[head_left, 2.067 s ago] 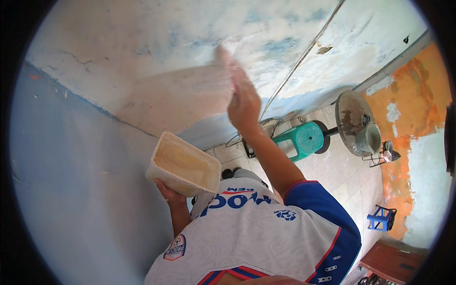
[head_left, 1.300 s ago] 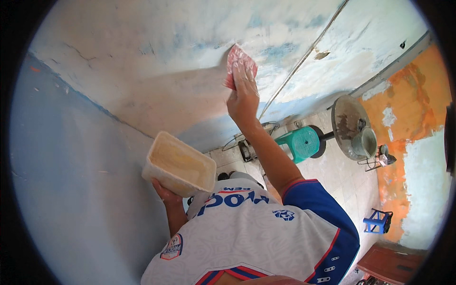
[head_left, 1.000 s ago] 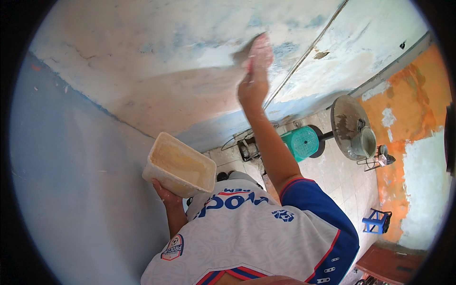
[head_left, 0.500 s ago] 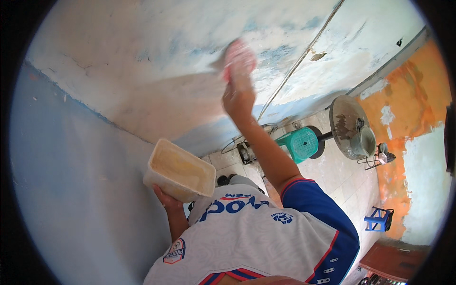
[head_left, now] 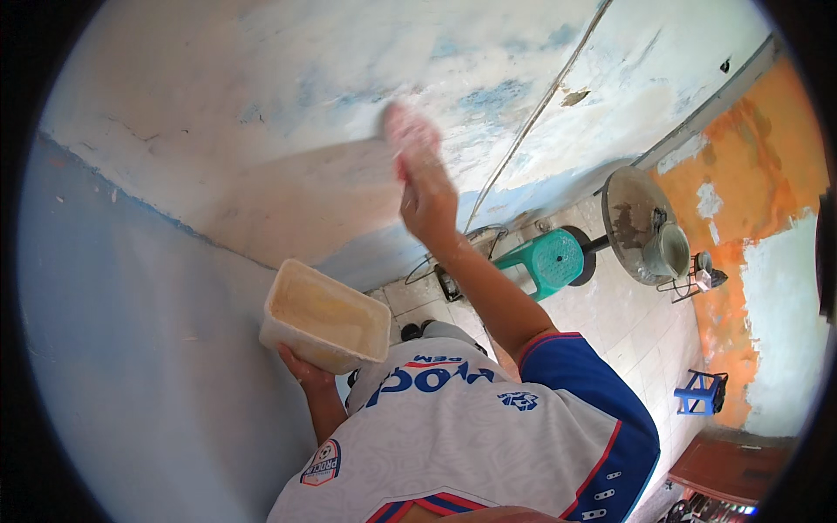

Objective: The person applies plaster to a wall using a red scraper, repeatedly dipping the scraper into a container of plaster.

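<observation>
My right hand [head_left: 430,207] grips a flat pink pad [head_left: 410,131], blurred by motion and coated with white, held against the patchy white wall [head_left: 261,87] above a tan-tinted area with cracks. My left hand [head_left: 303,368] holds up a whitish rectangular plastic tub [head_left: 324,315] by its underside, its inside coated with a pale cream substance. The tub is close to the plain blue wall [head_left: 131,322] on my left, just in front of my shirt.
A thin conduit [head_left: 549,96] crosses the wall. On the tiled floor [head_left: 619,322] are a green stool [head_left: 558,260], cables, a round grey table [head_left: 623,213] with a pot [head_left: 664,251], a blue stool [head_left: 696,397] and brown furniture [head_left: 728,466]. An orange, patched wall [head_left: 750,166] stands right.
My right hand with the pink pad has swept back and forth across the wall and is now further left and lower. The tub in my left hand has dropped slightly.
</observation>
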